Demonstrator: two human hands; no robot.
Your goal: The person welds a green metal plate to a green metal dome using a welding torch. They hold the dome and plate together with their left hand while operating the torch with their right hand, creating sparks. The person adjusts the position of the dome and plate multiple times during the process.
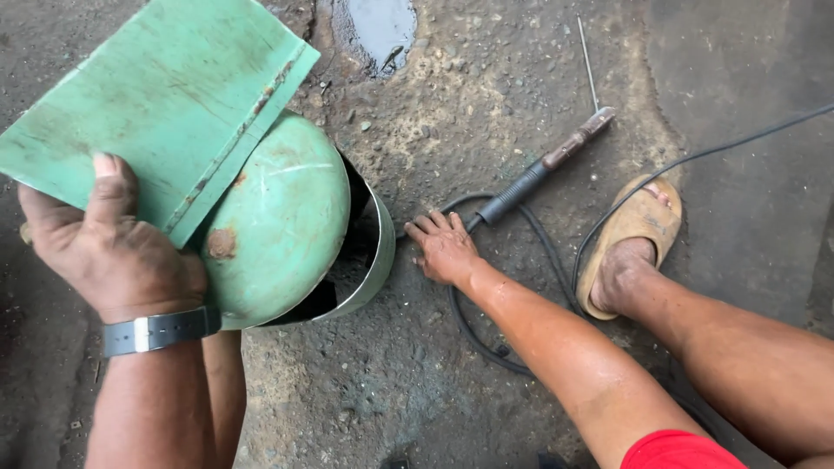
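My left hand (109, 247), with a grey watch on the wrist, grips a flat green metal sheet (165, 95) by its lower edge, thumb on top. The sheet has a rusty seam and is held above a green domed metal tank piece (282, 226) lying on the ground, with its open rim (378, 252) facing right. My right hand (443, 247) rests flat on the ground with fingers spread, just right of that rim. It touches the black cable (465, 321) of a welding electrode holder (539, 169).
A thin rod (589, 61) sticks out of the holder's far end. A foot in a tan sandal (638, 230) stands at the right beside a second thin cable (721, 148). A puddle (378, 26) lies at the top. The ground is rough, gritty concrete.
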